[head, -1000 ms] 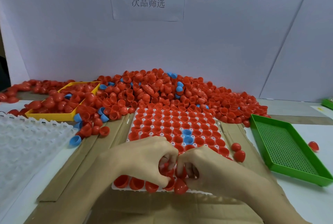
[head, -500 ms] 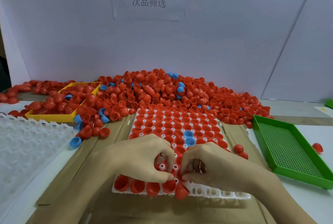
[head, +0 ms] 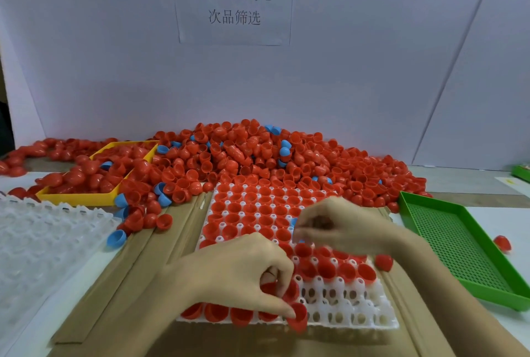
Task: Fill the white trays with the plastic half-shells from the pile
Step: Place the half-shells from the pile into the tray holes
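While the left hand (head: 243, 276) pinches red half-shells (head: 296, 319) at the white tray's (head: 358, 316) near edge, right hand (head: 341, 227) beyond it, blurred, grip unclear; past both, the pile (head: 243, 155), yellow tray (head: 83, 199) far left.

looks like a small factory / assembly sorting bench. a printed paper sign (head: 233, 1) w/ chinese characters is taped to a plain white partition wall (head: 100, 55) behind the bench. a big bulk pile of red & blue half-shells (head: 243, 155) lies loose on the bench. sorting trays around it: yellow tray (head: 80, 199), green perforated tray (head: 459, 242), white grid tray (head: 344, 308), clear tray stack (head: 43, 242), cardboard sheets (head: 129, 270) laid as a work mat.
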{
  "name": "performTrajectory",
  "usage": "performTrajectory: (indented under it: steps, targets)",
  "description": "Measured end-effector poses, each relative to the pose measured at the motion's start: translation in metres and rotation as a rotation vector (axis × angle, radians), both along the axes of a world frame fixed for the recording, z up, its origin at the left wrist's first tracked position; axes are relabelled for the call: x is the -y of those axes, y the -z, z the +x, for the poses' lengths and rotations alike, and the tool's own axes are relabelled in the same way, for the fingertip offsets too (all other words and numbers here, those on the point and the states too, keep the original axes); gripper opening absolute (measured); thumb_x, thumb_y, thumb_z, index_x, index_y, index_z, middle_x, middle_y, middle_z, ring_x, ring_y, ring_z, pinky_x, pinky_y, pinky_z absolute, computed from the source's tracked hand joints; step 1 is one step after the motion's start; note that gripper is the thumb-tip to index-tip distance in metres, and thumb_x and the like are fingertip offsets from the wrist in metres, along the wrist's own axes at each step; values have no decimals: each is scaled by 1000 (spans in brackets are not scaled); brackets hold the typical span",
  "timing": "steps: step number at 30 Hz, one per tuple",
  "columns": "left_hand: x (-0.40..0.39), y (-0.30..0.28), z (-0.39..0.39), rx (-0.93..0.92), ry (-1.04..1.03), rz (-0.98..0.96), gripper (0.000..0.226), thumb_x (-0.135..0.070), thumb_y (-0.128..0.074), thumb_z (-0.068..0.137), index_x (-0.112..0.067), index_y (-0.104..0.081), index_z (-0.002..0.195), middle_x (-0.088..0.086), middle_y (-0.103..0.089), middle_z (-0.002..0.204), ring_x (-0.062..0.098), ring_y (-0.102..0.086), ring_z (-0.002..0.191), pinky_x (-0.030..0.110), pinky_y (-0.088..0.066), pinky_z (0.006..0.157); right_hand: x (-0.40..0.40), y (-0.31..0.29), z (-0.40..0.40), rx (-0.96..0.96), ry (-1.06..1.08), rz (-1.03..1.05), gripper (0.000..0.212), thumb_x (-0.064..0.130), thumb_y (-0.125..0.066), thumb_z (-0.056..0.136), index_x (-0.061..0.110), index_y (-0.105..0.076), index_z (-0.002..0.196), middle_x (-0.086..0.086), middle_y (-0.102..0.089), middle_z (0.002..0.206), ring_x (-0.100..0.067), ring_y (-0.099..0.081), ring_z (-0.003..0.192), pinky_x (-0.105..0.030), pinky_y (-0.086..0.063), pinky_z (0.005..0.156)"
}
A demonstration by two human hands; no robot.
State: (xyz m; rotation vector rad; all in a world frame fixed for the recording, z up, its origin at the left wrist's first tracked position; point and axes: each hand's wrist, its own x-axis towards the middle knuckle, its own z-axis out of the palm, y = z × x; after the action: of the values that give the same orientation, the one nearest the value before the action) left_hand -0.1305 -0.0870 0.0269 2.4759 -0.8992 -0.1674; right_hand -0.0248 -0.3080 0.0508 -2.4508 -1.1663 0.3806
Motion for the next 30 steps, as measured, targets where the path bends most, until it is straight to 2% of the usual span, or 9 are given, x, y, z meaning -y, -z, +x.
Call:
performTrajectory:
  steps: [2, 4, 7, 10, 13, 17, 22, 26, 30]
  targets:
    - [0, 1, 0, -14, -8, -7, 34, -55, -73, 89, -24, -64, 78, -4, -59, 77, 18, -56, 77, 26, -48, 71, 1, -1, 34, 66, 110, 73, 15, 26, -61, 105, 22, -74, 99, 5, -73, 83, -8, -60, 59, -23, -50, 54]
    - [-2, 0, 1, -15, -15, -26, 35, -56, -72, 90, -25, -64, 77, -3, -58, 76, 18, -55, 75, 24, -47, 69, 2, 4, 71, 174, 287, 161, 14, 17, -58, 105, 22, -71, 105, 4, -74, 98, -12, -71, 82, -29, -61, 77]
    - [-3, -1, 3, -3, -36, -61, 33, -55, -72, 91, -25, -64, 78, -4, -54, 74, 15, -51, 72, 18, -43, 67, 6, 16, 121, 361, 512, 216, 34, 1, -50, 105, 14, -64, 133, -10, -65, 135, -26, -63, 122, -38, -52, 106]
    - [1, 1, 3, 43, -50, -54, 30, -56, -71, 91, -28, -65, 86, -12, -55, 86, 8, -53, 86, 13, -41, 77, 7, 26, 146, 366, 473, 13, 57, -10, -48, 100, 19, -55, 150, -9, -48, 156, -28, -48, 142, -37, -40, 117]
    - [7, 5, 2, 62, -30, -27, 29, -63, -68, 90, -34, -64, 96, -19, -51, 100, 4, -48, 104, 15, -42, 87, 6, 35, 160, 411, 485, -60, 51, -12, -52, 97, 15, -66, 139, -12, -62, 141, -29, -58, 129, -37, -47, 106]
    - [13, 7, 1, 26, 14, -9, 25, -59, -69, 92, -36, -65, 101, -19, -52, 102, 2, -47, 104, 19, -44, 86, 1, 36, 164, 421, 588, 140, 23, 1, -70, 96, 8, -74, 118, -15, -70, 119, -29, -66, 107, -35, -53, 92]
    - [11, 5, 1, 15, 33, -21, 15, -47, -73, 92, -35, -68, 100, -18, -54, 104, 4, -49, 105, 21, -44, 90, 2, 31, 155, 424, 653, 345, 22, 7, -66, 101, 8, -67, 123, -14, -64, 121, -27, -64, 104, -40, -55, 98]
    - [7, 5, 3, 25, 2, -69, 19, -48, -71, 93, -30, -71, 97, -14, -57, 102, 11, -53, 106, 21, -44, 92, 7, 29, 128, 352, 647, 592, 23, 10, -62, 104, 15, -70, 125, -8, -69, 110, -23, -68, 94, -39, -60, 90]
    - [-1, 7, 11, 127, -109, -178, 16, -46, -67, 97, -30, -72, 96, -17, -59, 99, 11, -56, 101, 18, -44, 89, 13, 32, 86, 180, 582, 708, 18, 15, -62, 104, 22, -74, 116, -7, -74, 96, -26, -71, 85, -35, -63, 82]
